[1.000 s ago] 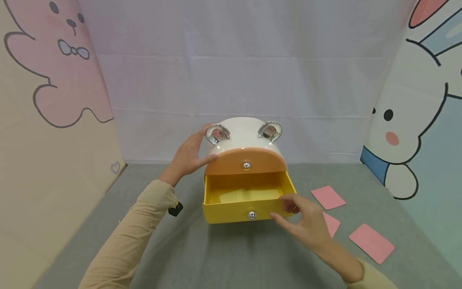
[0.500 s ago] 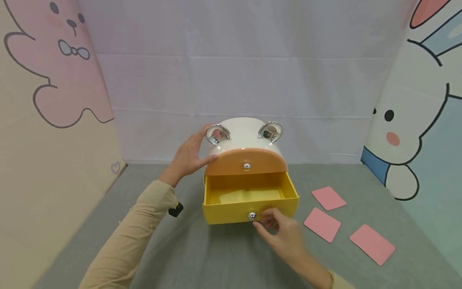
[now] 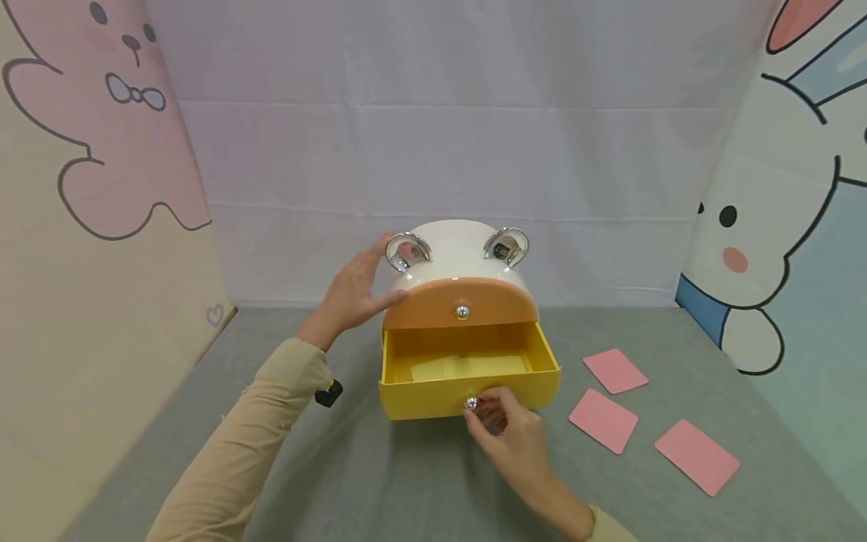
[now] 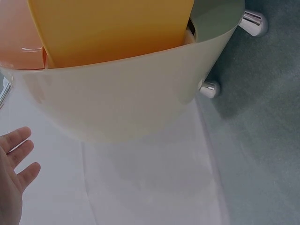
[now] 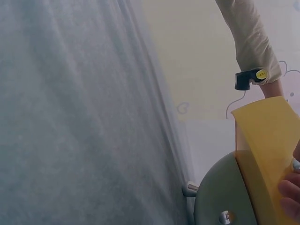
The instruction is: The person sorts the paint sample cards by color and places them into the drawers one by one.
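A small rounded chest point(image 3: 455, 245) with a white top and silver ears stands on the table. Its yellow lower drawer point(image 3: 423, 400) is pulled out, and pale yellow cards point(image 3: 467, 366) lie inside. Above it, the orange upper drawer point(image 3: 433, 305) is closed. My left hand point(image 3: 348, 297) rests at the chest's left side, fingers extended and thumb near the orange front. At the yellow front, my right hand point(image 3: 516, 444) pinches the round silver knob point(image 3: 470, 404) between thumb and fingers. The right wrist view catches those fingers point(image 5: 291, 187) at its right edge.
Three pink cards lie right of the chest: a far one point(image 3: 615, 370), a middle one point(image 3: 603, 420) and a near one point(image 3: 698, 457). Grey cloth point(image 3: 379, 482) covers the table. A white curtain point(image 3: 447, 135) hangs behind, with cartoon-printed panels on both sides.
My right hand has moved left along the yellow drawer's front, from its right corner to the knob, and now pinches it. The left hand and the drawer stay in place.
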Demonstrator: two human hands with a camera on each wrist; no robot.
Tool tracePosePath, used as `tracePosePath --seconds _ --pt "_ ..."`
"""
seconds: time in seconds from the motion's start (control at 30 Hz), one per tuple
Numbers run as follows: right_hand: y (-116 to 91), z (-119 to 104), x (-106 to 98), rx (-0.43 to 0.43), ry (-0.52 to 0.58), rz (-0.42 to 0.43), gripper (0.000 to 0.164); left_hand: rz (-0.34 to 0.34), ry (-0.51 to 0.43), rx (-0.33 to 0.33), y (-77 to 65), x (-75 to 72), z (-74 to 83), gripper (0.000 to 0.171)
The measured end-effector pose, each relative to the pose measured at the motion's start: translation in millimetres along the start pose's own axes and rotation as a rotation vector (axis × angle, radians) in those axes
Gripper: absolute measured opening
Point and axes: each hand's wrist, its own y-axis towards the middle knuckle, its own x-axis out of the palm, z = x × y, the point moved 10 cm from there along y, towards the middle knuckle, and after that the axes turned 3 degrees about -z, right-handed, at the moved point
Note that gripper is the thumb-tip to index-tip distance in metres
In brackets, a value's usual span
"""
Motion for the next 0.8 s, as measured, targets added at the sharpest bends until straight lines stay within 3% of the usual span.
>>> tracePosePath --seconds 0.8 --pt "7.6 1.5 7.2 0.009 0.005 0.036 0.024 -0.018 0.002 -0.008 -0.5 -0.6 1.5 0.087"
